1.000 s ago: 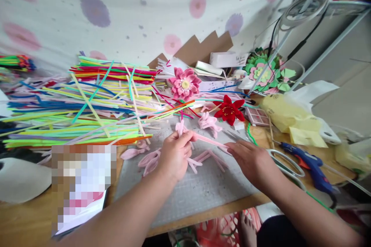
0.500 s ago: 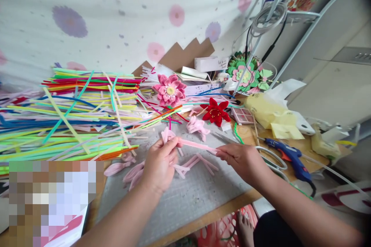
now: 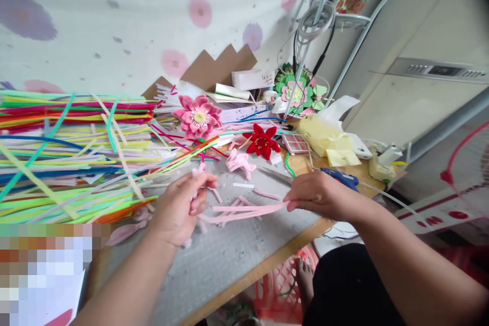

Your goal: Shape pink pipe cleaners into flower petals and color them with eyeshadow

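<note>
Neon fuzzy pipe-cleaner stems lie heaped at far left. The left hand curls its fingers around one end of pale pink pipe-cleaner strands, stretched above the grey cutting mat; the right hand pinches their other end.

Pale pink pipe cleaners, bundled, stretched level above grey mat

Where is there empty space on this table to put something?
The bare grey mat by the front edge, below the pink strips between the left hand and right hand. Crowded: pipe cleaner pile at left, red flower at the back, glue gun at right.
</note>
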{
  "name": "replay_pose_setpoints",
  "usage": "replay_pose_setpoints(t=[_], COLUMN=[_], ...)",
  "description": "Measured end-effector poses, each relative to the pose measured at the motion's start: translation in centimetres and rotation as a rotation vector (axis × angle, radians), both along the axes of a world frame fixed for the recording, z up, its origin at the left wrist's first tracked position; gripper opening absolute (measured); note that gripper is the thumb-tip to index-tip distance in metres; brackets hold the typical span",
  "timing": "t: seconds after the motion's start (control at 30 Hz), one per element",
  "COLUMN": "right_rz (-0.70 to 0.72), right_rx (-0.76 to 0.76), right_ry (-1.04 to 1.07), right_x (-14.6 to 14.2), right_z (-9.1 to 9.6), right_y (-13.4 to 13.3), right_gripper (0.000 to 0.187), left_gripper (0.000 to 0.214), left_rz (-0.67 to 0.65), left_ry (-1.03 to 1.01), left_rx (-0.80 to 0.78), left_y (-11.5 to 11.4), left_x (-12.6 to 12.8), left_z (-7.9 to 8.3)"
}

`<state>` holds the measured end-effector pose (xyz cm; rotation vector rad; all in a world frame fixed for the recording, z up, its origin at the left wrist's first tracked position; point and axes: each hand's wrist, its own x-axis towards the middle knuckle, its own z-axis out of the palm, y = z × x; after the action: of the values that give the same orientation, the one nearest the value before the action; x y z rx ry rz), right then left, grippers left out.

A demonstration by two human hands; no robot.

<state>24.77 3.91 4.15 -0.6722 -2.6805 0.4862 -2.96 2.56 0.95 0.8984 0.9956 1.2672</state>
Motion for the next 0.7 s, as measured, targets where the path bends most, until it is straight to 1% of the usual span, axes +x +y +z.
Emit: replay_pose_setpoints(t=[0.03, 0.1, 0.17, 0.2, 0.27, 0.3, 0.37, 0.4, 0.43, 0.5, 0.57, 0.6, 0.63, 0.7], right_rz=[0.032, 0.069, 0.048, 0.028, -0.023, -0.059, -0.173, -0.257, -0.357, -0.577, -0.723, -0.778, -0.787, -0.744], right_rx=[-0.002, 0.031, 0.089, 0.099, 0.088, 0.075, 0.052, 0.053, 0.045, 0.084, 0.085, 0.089, 0.078, 0.055], right_ry=[-0.039, -0.138, -0.174, -0.156, -0.061, 0.004, 0.118, 0.150, 0.147, 0.012, -0.213, -0.289, -0.335, -0.349], right_x=[-0.1, -1.0, -2.3, -2.9, -3.7, -3.8, -2.9, -2.0, -0.8, 2.2, 5.1, 6.2, 7.1, 7.9], right_z=[0.2, 0.4, 0.3, 0.3, 0.4, 0.5, 0.5, 0.3, 0.0, -1.2, -2.9, -3.8, -4.7, -6.0], right_y=[-0.2, -0.7, -1.0, -1.0, -0.9, -0.8, -0.4, -0.2, -0.1, 0.2, 0.3, 0.4, 0.4, 0.5], right_gripper=[0.024, 0.027, 0.030, 0.030, 0.026, 0.025, 0.035, 0.039, 0.039, 0.026, 0.024, 0.026, 0.031, 0.039], left_gripper=[0.024, 0.023, 0.019, 0.016, 0.018, 0.021, 0.023, 0.023, 0.022, 0.019, 0.020, 0.021, 0.023, 0.025], left_rz=[-0.081, -0.294, -0.466, -0.520, -0.576, -0.582, -0.544, -0.508, -0.462, -0.371, -0.312, -0.287, -0.263, -0.226], left_ry=[0.127, 0.367, 0.535, 0.593, 0.651, 0.642, 0.548, 0.474, 0.390, 0.217, 0.076, 0.024, -0.014, -0.056], left_rx=[0.019, 0.041, 0.043, 0.041, 0.033, 0.030, 0.011, -0.007, -0.024, -0.057, -0.072, -0.074, -0.071, -0.062], left_y=[-0.3, -1.1, -2.0, -2.4, -2.8, -2.9, -2.8, -2.8, -2.7, -2.7, -2.7, -2.8, -2.8, -2.8], left_x=[0.3, 1.2, 2.3, 2.7, 3.1, 3.1, 2.9, 2.7, 2.6, 2.3, 2.2, 2.2, 2.3, 2.4], left_z=[0.1, 0.2, 0.1, 0.0, 0.0, 0.0, 0.2, 0.3, 0.4, 0.7, 0.8, 0.8, 0.7, 0.7])
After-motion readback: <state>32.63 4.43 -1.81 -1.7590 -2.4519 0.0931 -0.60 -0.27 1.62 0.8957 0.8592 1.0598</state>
